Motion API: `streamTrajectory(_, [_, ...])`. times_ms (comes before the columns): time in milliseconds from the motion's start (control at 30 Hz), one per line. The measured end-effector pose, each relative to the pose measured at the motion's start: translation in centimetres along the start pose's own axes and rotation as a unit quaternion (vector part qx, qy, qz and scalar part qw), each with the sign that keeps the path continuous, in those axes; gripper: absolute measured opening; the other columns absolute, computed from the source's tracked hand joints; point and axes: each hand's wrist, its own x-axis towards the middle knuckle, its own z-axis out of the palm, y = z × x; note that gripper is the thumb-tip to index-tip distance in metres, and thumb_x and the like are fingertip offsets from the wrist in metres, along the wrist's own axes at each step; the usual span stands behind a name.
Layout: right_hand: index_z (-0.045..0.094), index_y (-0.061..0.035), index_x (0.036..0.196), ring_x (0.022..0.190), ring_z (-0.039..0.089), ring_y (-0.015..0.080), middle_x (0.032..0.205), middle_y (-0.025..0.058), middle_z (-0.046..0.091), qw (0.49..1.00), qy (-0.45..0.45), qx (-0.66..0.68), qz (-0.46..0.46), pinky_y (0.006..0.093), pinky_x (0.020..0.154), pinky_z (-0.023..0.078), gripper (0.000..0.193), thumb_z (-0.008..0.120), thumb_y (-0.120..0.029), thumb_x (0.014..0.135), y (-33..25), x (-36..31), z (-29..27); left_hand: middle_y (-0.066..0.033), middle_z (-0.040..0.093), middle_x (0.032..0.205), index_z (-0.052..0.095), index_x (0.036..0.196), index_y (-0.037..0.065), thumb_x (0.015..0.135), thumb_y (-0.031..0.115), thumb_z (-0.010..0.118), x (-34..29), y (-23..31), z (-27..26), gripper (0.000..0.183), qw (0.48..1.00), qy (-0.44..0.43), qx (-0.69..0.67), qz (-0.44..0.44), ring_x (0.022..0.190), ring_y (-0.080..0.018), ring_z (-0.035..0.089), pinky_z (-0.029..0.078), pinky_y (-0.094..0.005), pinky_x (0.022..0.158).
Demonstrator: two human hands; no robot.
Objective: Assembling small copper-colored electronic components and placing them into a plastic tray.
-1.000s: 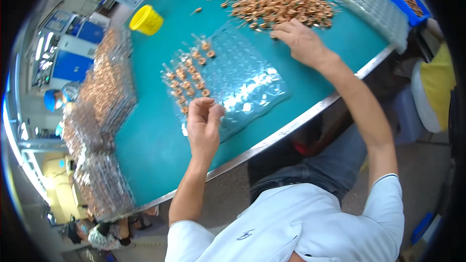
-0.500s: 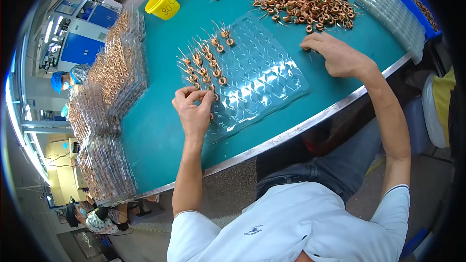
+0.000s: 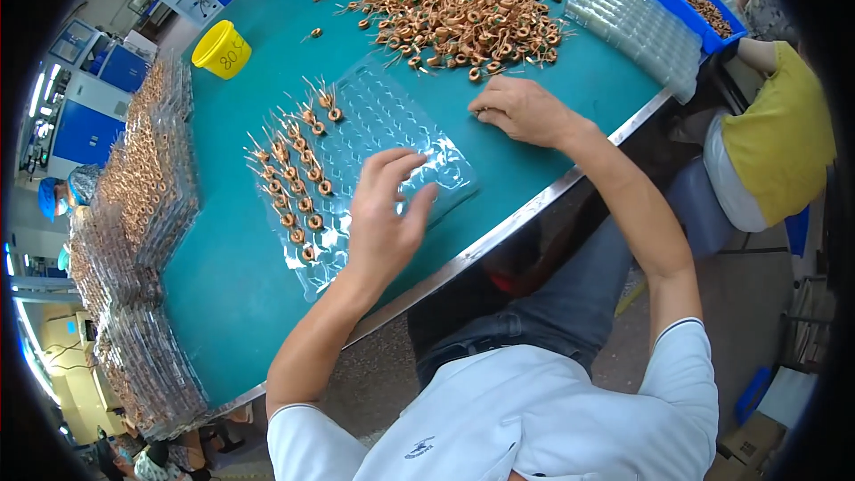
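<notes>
Ring coils (image 3: 334, 114), copper-orange with dark open centres, pale wire leads and some green spots, lie on the green desk (image 3: 218, 294), both in a loose heap (image 3: 463, 9) and in the clear moulded tray (image 3: 378, 111) nearest the person. In that tray they sit in slanting rows along its left part, leads pointing mostly up and left; they overlap too much for an exact count. A few strays lie left of the heap.

One yellow bucket (image 3: 221, 49) stands on the desk, one blue bin (image 3: 718, 43) of small brown pieces sits at the far right, and one pile of clear trays (image 3: 637, 31) lies beside it. Filled trays (image 3: 134, 187) are stacked along the left edge.

Two hands show: the left hand (image 3: 387, 214) is spread over the tray, thumb well apart, gripping nothing visible. The right hand (image 3: 521, 114), just below the heap, has thumb and forefinger pinched together; whether a coil sits between them cannot be told.
</notes>
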Motion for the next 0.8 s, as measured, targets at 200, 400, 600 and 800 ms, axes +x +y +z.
streamTrajectory(200, [0.057,-0.0022,0.105,0.079,0.069,0.0300,0.084,0.0140,0.068,0.989,0.009,0.133,0.064,0.0373,0.067,0.053,0.023,0.067,-0.006,0.085,-3.7,-1.9,-3.1,-0.0139,0.065,0.110,0.054,0.126,-0.002,0.089,0.015,0.071,3.3,0.9,5.2,0.044,0.986,-0.083,-0.087,-0.115,0.079,-0.0154,0.066,0.052,-0.0273,0.063])
streamTrajectory(400, [0.045,-0.0062,0.126,0.081,0.069,0.0304,0.085,0.0126,0.069,0.979,-0.061,0.180,0.077,0.0382,0.071,0.053,0.048,0.067,-0.004,0.085,-6.9,-4.3,-5.6,-0.0058,0.069,0.086,0.066,0.104,-0.001,0.095,0.017,0.064,3.1,1.8,6.5,0.021,0.940,-0.163,-0.232,-0.193,0.071,-0.0115,0.064,0.050,-0.0247,0.058])
streamTrajectory(600, [0.040,-0.0065,0.137,0.081,0.064,0.0124,0.089,0.0075,0.067,0.891,0.041,0.392,0.228,0.0277,0.073,0.052,0.061,0.071,-0.003,0.085,-7.6,-7.3,-4.8,-0.0122,0.067,0.086,0.057,0.102,-0.004,0.099,0.017,0.059,2.1,2.4,8.0,0.021,0.835,-0.142,-0.452,-0.281,0.070,-0.0158,0.067,0.056,-0.0262,0.061])
streamTrajectory(800, [0.059,0.0043,0.114,0.087,0.063,0.0096,0.096,0.0063,0.065,0.822,0.092,0.495,0.266,0.0235,0.076,0.053,0.030,0.070,-0.001,0.087,-7.0,-10.6,-0.9,-0.0155,0.068,0.087,0.055,0.101,-0.002,0.099,0.016,0.056,1.0,2.3,9.6,0.017,0.767,-0.139,-0.521,-0.348,0.072,-0.0190,0.070,0.059,-0.0271,0.063])
